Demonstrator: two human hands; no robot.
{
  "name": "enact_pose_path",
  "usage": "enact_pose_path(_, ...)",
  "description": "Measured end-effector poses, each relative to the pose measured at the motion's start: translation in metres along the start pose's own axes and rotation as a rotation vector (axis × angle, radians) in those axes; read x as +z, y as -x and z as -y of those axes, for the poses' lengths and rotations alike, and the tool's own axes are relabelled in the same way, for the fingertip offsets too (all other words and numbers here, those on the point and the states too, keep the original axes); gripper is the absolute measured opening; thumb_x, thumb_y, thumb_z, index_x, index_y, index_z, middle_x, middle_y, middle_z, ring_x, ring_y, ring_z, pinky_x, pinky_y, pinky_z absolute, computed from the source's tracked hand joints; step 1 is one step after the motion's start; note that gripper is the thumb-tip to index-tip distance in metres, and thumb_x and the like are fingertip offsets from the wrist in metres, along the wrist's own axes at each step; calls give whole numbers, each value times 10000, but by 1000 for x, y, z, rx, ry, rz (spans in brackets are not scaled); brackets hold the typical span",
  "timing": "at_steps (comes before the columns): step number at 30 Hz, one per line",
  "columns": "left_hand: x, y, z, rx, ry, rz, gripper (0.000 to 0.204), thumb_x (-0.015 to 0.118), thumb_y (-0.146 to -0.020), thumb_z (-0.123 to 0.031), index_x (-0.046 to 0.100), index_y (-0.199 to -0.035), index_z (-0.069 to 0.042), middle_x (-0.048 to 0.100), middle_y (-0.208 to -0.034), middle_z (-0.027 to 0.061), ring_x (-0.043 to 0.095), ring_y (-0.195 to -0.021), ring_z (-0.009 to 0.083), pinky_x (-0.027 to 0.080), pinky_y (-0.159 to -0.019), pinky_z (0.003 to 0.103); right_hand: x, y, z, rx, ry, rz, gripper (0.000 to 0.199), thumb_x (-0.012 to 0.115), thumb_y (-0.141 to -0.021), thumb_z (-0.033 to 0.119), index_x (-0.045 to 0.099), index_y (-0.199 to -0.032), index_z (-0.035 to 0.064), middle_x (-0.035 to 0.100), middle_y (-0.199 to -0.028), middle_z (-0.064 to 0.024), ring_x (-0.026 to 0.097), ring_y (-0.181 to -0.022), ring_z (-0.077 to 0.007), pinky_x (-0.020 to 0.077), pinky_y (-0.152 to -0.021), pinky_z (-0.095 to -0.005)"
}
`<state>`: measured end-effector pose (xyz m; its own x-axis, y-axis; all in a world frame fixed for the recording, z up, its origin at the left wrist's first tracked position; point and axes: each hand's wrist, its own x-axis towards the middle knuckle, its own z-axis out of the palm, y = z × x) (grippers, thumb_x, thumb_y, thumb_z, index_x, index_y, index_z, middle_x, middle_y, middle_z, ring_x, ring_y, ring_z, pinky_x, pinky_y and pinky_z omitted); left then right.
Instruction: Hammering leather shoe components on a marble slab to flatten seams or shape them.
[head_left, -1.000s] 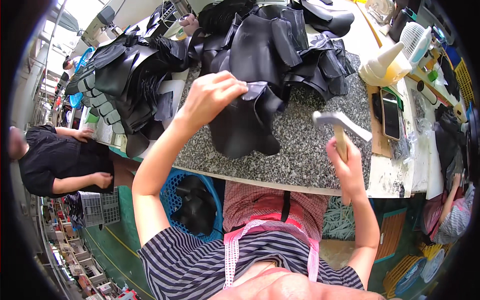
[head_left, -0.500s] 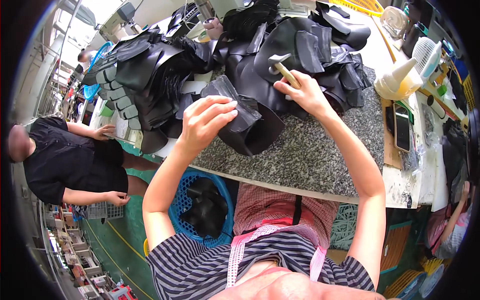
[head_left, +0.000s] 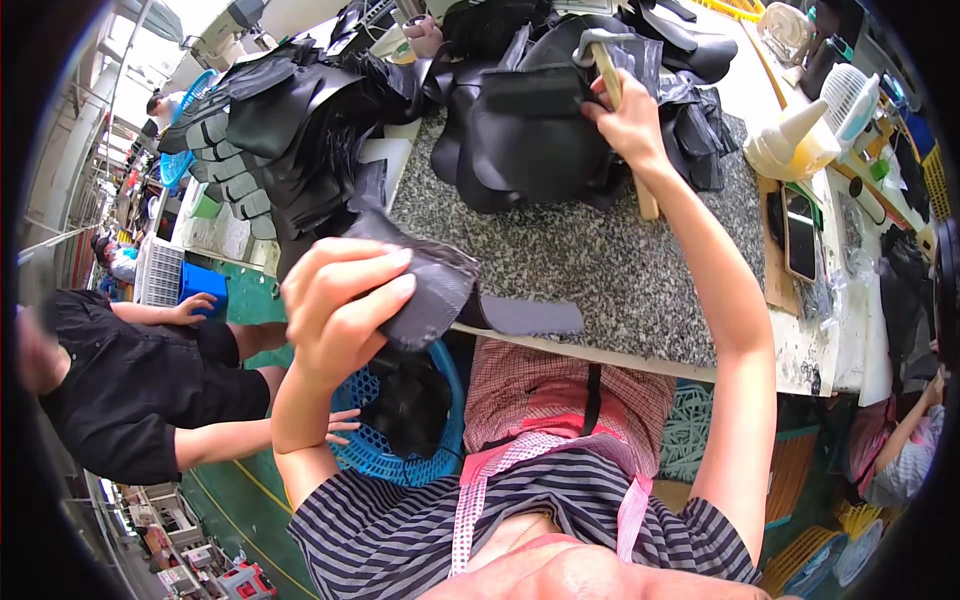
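My left hand (head_left: pixel 335 310) is closed on a folded black leather piece (head_left: pixel 432 300), lifted by the near left edge of the stone slab (head_left: pixel 610 290). A flap of dark grey material reaches from beside it over the slab's front edge. In my right hand (head_left: pixel 634 125) is a hammer (head_left: pixel 607 72), its wooden handle slanting through the fingers and its metal head up at the far side. Just left of that hand lies a stack of black leather pieces (head_left: pixel 530 140). The palm of my left hand is hidden.
At the left is a large heap of black leather pieces (head_left: pixel 290 110). A blue basket (head_left: pixel 455 400) with black pieces stands below the table edge. A person in black (head_left: pixel 110 390) stands at left, one hand near the basket. At right are a phone (head_left: pixel 800 235) and a plastic bottle (head_left: pixel 795 150).
My left hand has moved toward me and left, carrying the leather piece off the slab. My right hand has moved farther away with the hammer, which now stands more upright. The person's arm has reached toward the basket.
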<state>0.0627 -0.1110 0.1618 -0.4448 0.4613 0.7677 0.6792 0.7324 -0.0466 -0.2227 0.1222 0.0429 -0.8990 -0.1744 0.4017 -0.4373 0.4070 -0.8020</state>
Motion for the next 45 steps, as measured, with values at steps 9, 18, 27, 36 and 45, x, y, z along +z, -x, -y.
enact_pose_path(9,116,-3,-70,-451,666,435,203,777,-872,-114,674,-1028,-35,701,-946,140,686,-893,338,558,-792,403,-113,91,27,113,-152,52,325,667,-1043,365,647,-979,47,479,-686,28,435,-645,-88,350,-591,-312)
enact_pose_path(18,216,12,-70,-718,823,568,288,710,-947,-59,668,-1231,-83,730,-1004,176,729,-936,385,562,-839,439,-188,262,37,380,-2,413,292,554,-1095,227,658,-1217,-16,651,-763,-174,658,-691,-296,489,-671,-419)
enact_pose_path(27,229,4,-57,-657,655,683,233,865,-770,-146,801,-977,-60,770,-962,119,744,-916,284,573,-865,372,-167,286,6,367,-27,461,256,546,-1085,201,607,-1180,-29,640,-734,-243,644,-690,-456,478,-632,-482)
enact_pose_path(36,229,1,-53,-980,723,780,322,927,-753,-181,808,-1001,-15,788,-925,82,715,-815,123,567,-759,282,-173,279,11,399,-26,508,264,538,-1086,204,612,-1237,1,662,-777,-259,664,-745,-476,494,-664,-509)
enact_pose_path(45,230,3,-54,-975,694,764,325,917,-738,-205,815,-984,-19,794,-943,159,775,-876,257,592,-855,351,-186,244,28,422,65,544,250,526,-1096,225,583,-1222,17,672,-802,-259,679,-787,-475,503,-679,-512)
